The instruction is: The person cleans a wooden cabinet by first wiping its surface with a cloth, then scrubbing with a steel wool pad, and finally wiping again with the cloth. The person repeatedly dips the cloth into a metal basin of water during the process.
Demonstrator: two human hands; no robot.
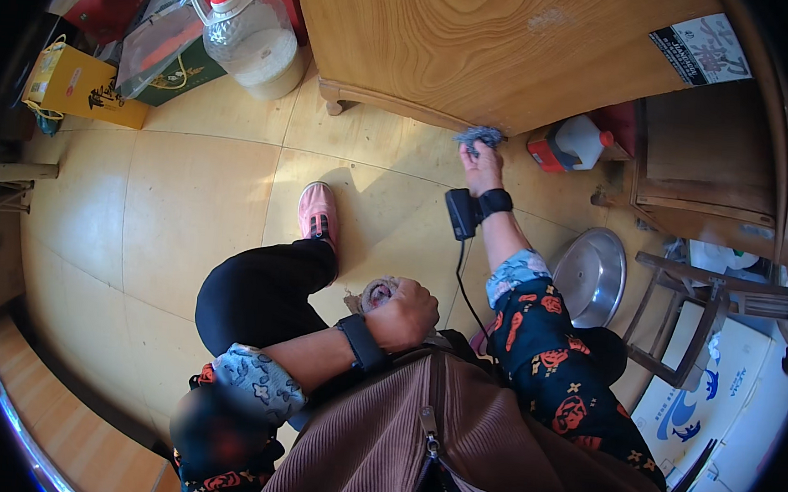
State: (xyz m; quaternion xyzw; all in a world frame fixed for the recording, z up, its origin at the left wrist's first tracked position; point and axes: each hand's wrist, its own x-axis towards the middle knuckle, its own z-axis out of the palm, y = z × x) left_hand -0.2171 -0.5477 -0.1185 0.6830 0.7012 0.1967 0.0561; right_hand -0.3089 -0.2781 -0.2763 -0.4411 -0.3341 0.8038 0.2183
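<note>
My right hand reaches forward and grips a grey, stringy scrubber or bundled rag. The scrubber is at the lower edge of a wood-grained cabinet, whose surface has a pale scuffed patch. Close to my body, above the bent knee, my left hand is closed around a rolled, worn cloth. One end of the roll shows brownish and reddish layers. Most of this cloth is hidden behind the fingers. A black device with a cable is strapped to my right wrist.
A large plastic jug with a red cap stands left of the cabinet, near gift bags and a yellow box. At the right are a white jug, a metal basin, a wooden stool and a white appliance.
</note>
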